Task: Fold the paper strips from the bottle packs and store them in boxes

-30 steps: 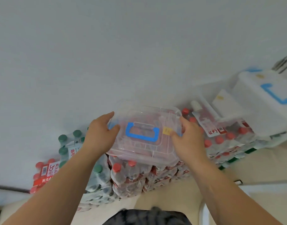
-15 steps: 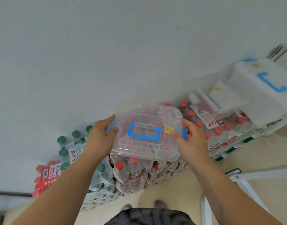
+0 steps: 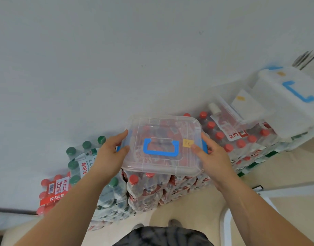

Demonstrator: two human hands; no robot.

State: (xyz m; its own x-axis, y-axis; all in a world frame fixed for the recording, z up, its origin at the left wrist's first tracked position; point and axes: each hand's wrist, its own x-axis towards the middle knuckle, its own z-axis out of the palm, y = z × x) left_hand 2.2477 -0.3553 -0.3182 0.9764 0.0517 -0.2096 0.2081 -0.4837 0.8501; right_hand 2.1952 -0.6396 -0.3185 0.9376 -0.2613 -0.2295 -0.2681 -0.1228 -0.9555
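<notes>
A clear plastic box (image 3: pixel 161 128) with a blue handle and a small yellow sticker on its lid sits on a stack of red-capped bottle packs (image 3: pixel 152 190). My left hand (image 3: pixel 111 155) grips its left side at the blue latch, thumb on the lid. On the right side my right hand (image 3: pixel 213 157) holds the box, its thumb pressing the lid beside the sticker. Red printed paper shows faintly through the lid. The lid looks seated on the box.
Green-capped bottle packs (image 3: pixel 85 162) and a red-capped pack (image 3: pixel 53 192) stand to the left against the white wall. To the right, more red-capped packs (image 3: pixel 241 139) carry a second clear box (image 3: pixel 241 110) and a larger white box (image 3: pixel 291 96) with a blue handle.
The box has settled lower onto the bottle packs, and both hands have shifted along its sides to the latches. The view has tipped down slightly.
</notes>
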